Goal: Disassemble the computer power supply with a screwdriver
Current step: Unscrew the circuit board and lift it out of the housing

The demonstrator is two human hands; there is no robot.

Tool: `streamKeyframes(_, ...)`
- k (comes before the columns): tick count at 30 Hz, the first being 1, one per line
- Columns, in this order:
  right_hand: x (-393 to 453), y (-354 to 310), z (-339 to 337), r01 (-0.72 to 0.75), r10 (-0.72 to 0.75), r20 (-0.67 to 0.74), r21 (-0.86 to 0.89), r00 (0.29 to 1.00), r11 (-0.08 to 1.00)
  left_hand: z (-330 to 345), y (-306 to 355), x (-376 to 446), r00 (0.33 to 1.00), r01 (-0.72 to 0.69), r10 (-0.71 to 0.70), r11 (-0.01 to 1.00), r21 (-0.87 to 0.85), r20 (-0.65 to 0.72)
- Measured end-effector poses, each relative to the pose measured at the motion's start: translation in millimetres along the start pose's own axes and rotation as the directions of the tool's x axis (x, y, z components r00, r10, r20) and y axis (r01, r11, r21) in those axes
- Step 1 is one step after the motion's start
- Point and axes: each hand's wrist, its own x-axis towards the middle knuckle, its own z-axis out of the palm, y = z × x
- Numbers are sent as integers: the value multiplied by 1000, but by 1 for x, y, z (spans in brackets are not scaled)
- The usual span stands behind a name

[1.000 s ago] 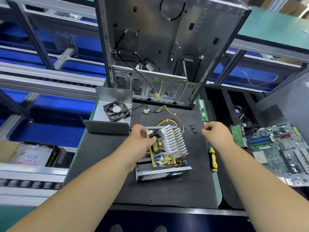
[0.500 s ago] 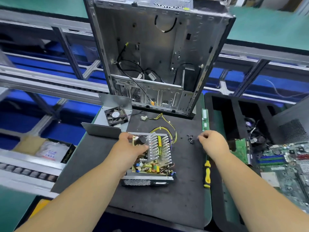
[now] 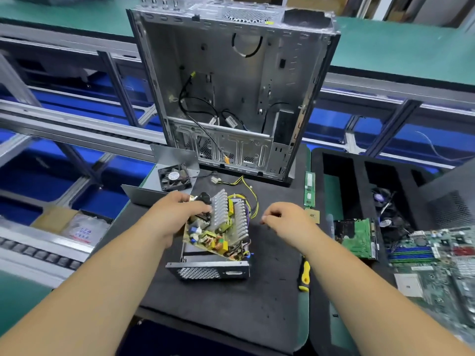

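left grip (image 3: 177, 214): grasping circuit board (image 3: 216, 235), tilted | right grip (image 3: 285, 219): fingers curled, contents unclear, above mat (image 3: 231, 299)

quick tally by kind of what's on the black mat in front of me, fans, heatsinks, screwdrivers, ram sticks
fans: 1, the black fan
finned heatsinks: 2, left and right
screwdrivers: 1, the yellow-handled screwdriver
ram sticks: 1, the green ram stick
total: 5

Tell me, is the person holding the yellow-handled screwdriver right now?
No, the screwdriver lies on the black mat by the right forearm, while the left hand grips the circuit board.
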Motion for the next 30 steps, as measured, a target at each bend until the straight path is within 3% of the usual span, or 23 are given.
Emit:
streamKeyframes(6, -17, -13, 5, -68, 64, 49, 89, 997, 994, 24, -5, -5, 998, -28, 35, 993, 113, -60)
streamKeyframes(11, -27, -46, 16, -234, 210, 212, 96, 954, 967, 31, 0, -2, 999, -36, 38, 977, 208, -3)
streamKeyframes(15, -24, -60, 23, -243, 234, 148, 44, 961, 969, 23, 0, 2, 995, -43, 21, 972, 232, 97)
streamKeyframes(18, -24, -58, 22, -281, 269, 102, 140, 958, 949, 9, 2, 6, 977, -85, 56, 987, 135, 204)
streamKeyframes(19, -25, -58, 21, -301, 289, 87, 176, 953, 937, 1, 3, 9, 969, -179, 128, 954, 242, 213)
streamKeyframes(20, -25, -57, 20, -314, 305, 74, 207, 949, 926, -7, 3, 13, 952, -299, 232, 849, 435, 201)
streamKeyframes(21, -24, -58, 20, -325, 320, 60, 233, 945, 916, -18, 2, 20, 915, -391, 361, 680, 620, 181)
streamKeyframes(23, -23, -53, 15, -342, 343, 50, 289, 938, 894, -28, 1, 33, 791, -488, 574, 381, 785, 213)
streamKeyframes(25, -21, -51, 13, -352, 361, 39, 345, 932, 870, -33, -1, 46, 744, -554, 556, 205, 807, 370)
streamKeyframes(27, -20, -52, 12, -349, 368, 15, 352, 930, 868, -32, -3, 56, 741, -606, 463, 148, 781, 487)
streamKeyframes(30, -18, -52, 10, -329, 353, -22, 310, 935, 892, -35, -6, 64, 698, -603, 502, 27, 797, 511)
